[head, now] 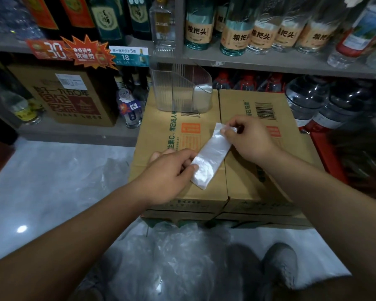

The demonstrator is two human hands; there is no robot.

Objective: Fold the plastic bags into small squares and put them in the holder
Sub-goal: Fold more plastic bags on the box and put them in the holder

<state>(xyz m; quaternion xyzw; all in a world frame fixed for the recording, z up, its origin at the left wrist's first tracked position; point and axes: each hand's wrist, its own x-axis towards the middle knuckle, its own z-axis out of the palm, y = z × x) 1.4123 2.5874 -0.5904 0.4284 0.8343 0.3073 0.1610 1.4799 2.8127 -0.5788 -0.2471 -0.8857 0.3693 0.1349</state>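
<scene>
The plastic bag (pixel 213 157), folded into a long, narrow translucent strip, lies slantwise on a cardboard box (pixel 161 135) printed "满足成人". The left hand (pixel 172 174) pinches its near end and the right hand (pixel 248 137) its far end. The clear ribbed holder (pixel 180 92) stands behind. Bottles (pixel 195 32) read "粮把头"; price tags (pixel 128 56) show "30" and "18".

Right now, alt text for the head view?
A plastic bag folded into a long strip rests on a cardboard box, the left hand pinching its near end, the right hand its far end. A clear holder stands at the box's back; loose bags lie on the floor.
</scene>
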